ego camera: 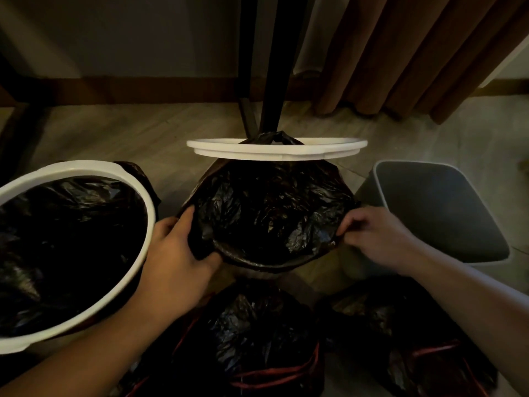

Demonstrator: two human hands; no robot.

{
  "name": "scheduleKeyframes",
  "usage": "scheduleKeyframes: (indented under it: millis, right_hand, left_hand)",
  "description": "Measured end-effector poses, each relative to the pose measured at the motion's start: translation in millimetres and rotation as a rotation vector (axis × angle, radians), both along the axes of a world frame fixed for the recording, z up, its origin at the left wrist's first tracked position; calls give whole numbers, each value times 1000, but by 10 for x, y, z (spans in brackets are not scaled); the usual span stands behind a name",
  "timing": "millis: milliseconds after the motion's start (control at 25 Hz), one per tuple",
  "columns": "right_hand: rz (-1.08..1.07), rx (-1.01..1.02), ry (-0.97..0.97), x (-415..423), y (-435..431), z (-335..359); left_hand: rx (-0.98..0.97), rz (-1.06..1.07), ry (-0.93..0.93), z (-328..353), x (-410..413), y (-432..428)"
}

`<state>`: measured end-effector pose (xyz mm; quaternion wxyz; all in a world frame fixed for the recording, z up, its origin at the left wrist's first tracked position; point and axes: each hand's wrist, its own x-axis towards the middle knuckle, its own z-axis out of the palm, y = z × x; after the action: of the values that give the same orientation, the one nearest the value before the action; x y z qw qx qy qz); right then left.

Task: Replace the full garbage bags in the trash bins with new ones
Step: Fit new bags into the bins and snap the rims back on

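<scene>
Fingers (206,261) of left hand (174,253) and right hand (380,236): curled, pinching bag (272,213) hem at its left and right sides. Bag: centre, below raised ring (274,151). Advice: stretch hem evenly outward before lowering ring.

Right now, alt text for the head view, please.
The left hand and right hand grip the edges of an open black garbage bag, a white ring raised behind it. A bag-lined white-rimmed bin stands left, an unlined grey bin right.
</scene>
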<state>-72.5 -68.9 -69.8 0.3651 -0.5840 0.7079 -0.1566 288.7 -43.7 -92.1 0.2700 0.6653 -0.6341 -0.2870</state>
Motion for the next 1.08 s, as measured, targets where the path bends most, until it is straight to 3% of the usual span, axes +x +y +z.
scheduleKeyframes:
  millis: [80, 200, 360, 480, 600, 800, 1080]
  right_hand:
    - [-152, -188, 0, -43, -54, 49]
    - [-288, -325, -187, 3, -148, 138]
    - [-124, -205, -237, 192, -351, 147]
    - [-172, -122, -335, 263, -442, 103]
    - [-242, -189, -329, 267, -436, 65]
    - [-283, -209, -296, 198, -459, 8]
    - [-337, -228, -170, 195, -615, 61]
  left_hand:
    - [23, 29, 16, 99, -20, -30]
    - [-22, 51, -3, 286, -1, -72]
    - [-80, -23, -88, 398, -77, -350]
    - [-67, -67, -75, 369, -185, -608]
    - [-101, -55, -44, 355, -232, -740]
    - [-162, -168, -164, 362, -258, -962]
    - [-75, -116, -161, 347, -279, -1253]
